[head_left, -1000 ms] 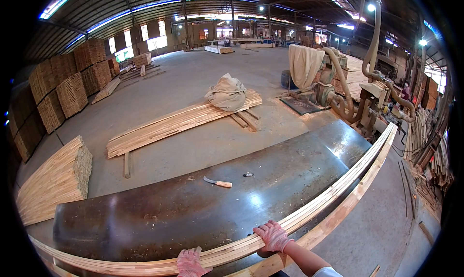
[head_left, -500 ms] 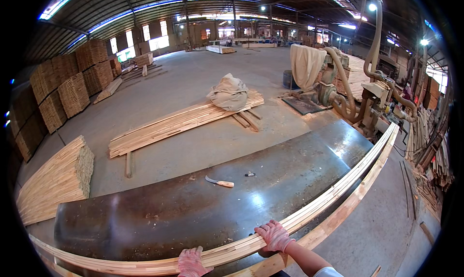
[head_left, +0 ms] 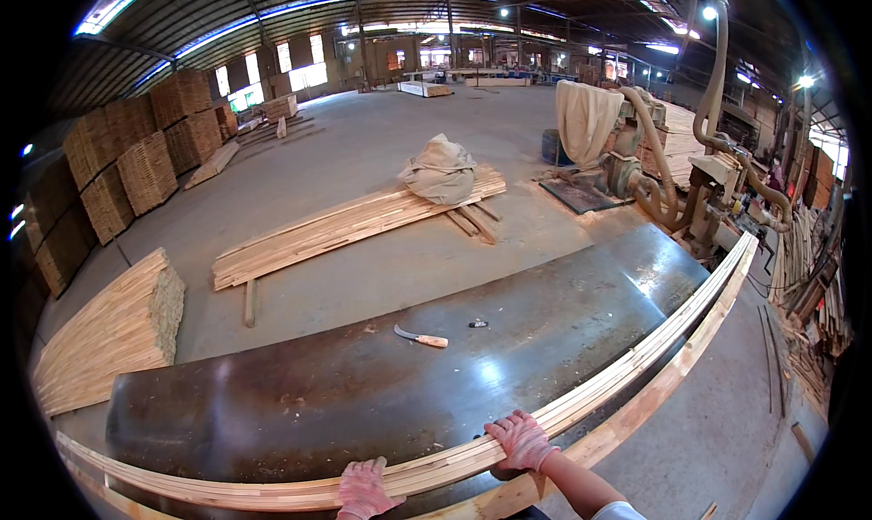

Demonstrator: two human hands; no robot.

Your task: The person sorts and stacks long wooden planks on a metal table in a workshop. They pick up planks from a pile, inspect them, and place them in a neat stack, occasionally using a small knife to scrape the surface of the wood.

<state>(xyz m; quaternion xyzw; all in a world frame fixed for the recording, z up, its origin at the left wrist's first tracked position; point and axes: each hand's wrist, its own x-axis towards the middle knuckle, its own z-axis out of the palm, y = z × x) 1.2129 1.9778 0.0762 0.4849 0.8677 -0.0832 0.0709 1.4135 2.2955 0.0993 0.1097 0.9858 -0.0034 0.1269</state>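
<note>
A bundle of long, thin wooden strips (head_left: 627, 364) lies along the near edge of a dark metal-topped table (head_left: 309, 384). My left hand (head_left: 367, 489), in a pinkish work glove, is closed over the strips at lower centre. Farther right, my gloved right hand (head_left: 521, 441) wraps round the same bundle, its thumb side partly hidden. Beside the bundle, on my side, runs a wider wooden board (head_left: 627, 429). Beyond my hands a curved knife with a wooden handle (head_left: 423, 337) rests on the metal top. Near it is a small dark object (head_left: 478, 325), too small to identify.
Past the table, a cloth bundle (head_left: 440, 170) sits on a low pile of boards (head_left: 336, 234). A stack of strips (head_left: 113, 334) stands at left. A machine with hoses (head_left: 627, 161) is at the far right, with scrap wood (head_left: 799, 257) nearby.
The view has shifted slightly, so the scene sits a little farther right. Both hands keep hold of the strips, with no clear movement along them.
</note>
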